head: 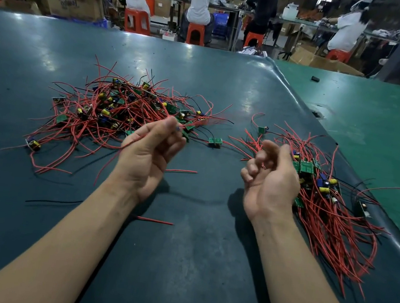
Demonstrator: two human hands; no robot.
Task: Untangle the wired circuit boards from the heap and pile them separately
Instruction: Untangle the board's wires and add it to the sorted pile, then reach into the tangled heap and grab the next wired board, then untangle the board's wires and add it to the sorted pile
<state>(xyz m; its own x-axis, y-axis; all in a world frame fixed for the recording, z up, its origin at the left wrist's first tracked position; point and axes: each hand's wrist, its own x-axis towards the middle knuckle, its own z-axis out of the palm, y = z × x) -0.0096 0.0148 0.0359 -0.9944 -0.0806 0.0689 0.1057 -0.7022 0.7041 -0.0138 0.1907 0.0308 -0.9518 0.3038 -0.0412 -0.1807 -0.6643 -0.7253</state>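
**Left hand lifting wires from the heap, right hand loose by the sorted pile**

Head view: on the dark teal tabletop lies the tangled heap of red-wired green circuit boards. The left hand, at the heap's near right edge, is raised palm-up, its thumb and fingers pinching a small bunch of thin red wires that run back into the heap; a small green board seems to hang at the fingertips, though blur makes that uncertain. Well to the right of the heap, the right hand is loosely curled, palm-up, and appears to grasp nothing; I cannot tell whether its fingertips touch a wire. Just beyond it sits the separate pile of sorted boards with red leads, close to the tabletop's raised edge. One lone green board rests between heap and pile.

Risks, as I judge them: the pinched wires likely loop through neighbours, so a sharp pull could drag several boards along or strain solder joints. Leads from the pile fan toward the heap and could re-snag.
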